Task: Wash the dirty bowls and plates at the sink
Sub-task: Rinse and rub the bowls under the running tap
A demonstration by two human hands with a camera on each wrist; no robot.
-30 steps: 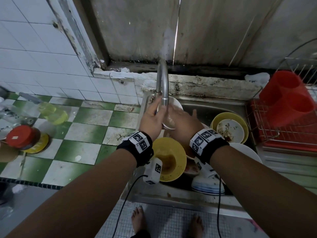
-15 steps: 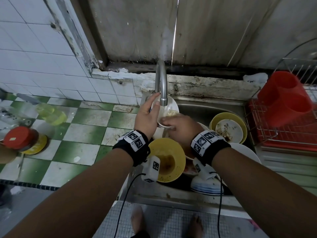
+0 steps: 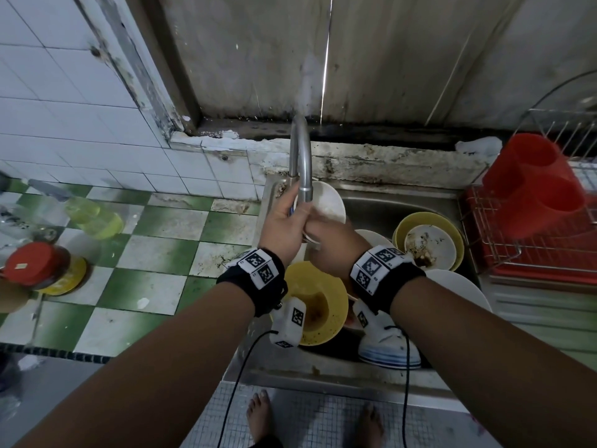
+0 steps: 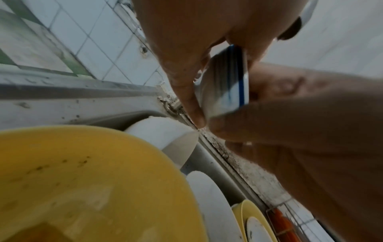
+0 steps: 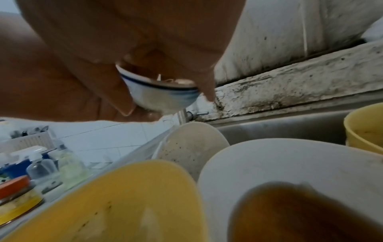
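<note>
We judge the small blue-rimmed bowl (image 4: 225,80) to be light, rigid and breakable, probably glazed ceramic, and likely slick if it is wet (we cannot make out running water in any view), so the safest purchase is across the rim and the outer wall rather than on the smooth base. It sits under the mouth of the curved steel faucet (image 3: 302,163), above the sink (image 3: 381,205), tilted on its side between our two hands. Our left hand (image 3: 284,226) has its fingers curled around the bowl's outer wall, with the thumb pressed along the side. Our right hand (image 3: 336,242) comes in from the other side, its fingers (image 5: 122,98) curled over the rim and reaching toward the inside, so both hands are closed on the bowl. Directly below wait a stained yellow bowl (image 3: 318,305) and a speckled white bowl (image 5: 192,147), still dirty, close enough to chip it if it slipped
</note>
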